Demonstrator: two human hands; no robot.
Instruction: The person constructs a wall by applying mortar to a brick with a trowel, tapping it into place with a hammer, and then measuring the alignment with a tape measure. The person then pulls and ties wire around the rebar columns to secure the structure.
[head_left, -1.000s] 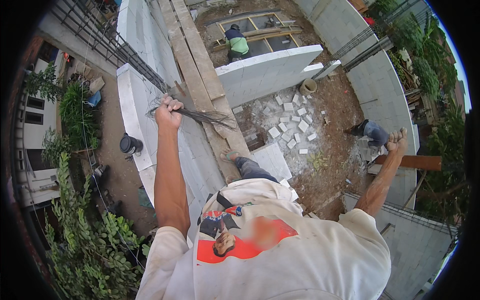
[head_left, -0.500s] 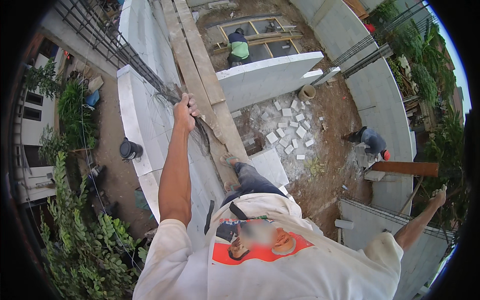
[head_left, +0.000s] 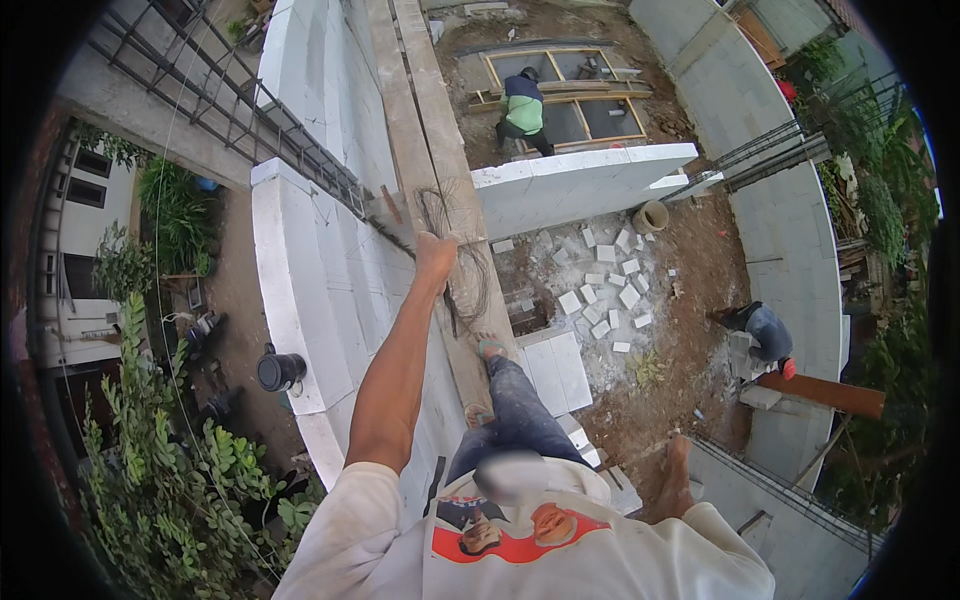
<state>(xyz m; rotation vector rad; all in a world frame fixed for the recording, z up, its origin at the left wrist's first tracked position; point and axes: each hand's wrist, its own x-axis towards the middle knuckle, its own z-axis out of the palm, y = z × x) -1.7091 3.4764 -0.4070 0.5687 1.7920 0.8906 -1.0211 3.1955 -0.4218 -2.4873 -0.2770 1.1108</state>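
My left hand [head_left: 435, 260] is closed around a bundle of thin dark tie wire [head_left: 472, 285], whose loose strands stick out on both sides of the fist. It is low over the wooden planks [head_left: 455, 180] that I stand on, just right of a rebar column [head_left: 325, 180]. My right hand [head_left: 678, 455] hangs out to the right, away from the planks and above the dirt floor far below. Its fingers are too foreshortened to make out. My sandalled feet [head_left: 488, 348] are on the planks, between block walls.
A black lidded cup [head_left: 278, 370] stands on the white block wall [head_left: 290, 300] at left. Below right lie scattered white blocks [head_left: 605, 280] and a bucket [head_left: 650, 216]. One person [head_left: 523, 105] bends beside timber frames [head_left: 570, 70]; another [head_left: 765, 335] stoops near a brown board [head_left: 825, 395].
My left hand has moved right with the wire, from beside the rebar to over the planks. My right arm has swung inward from far right. The person by the timber frames has shifted posture.
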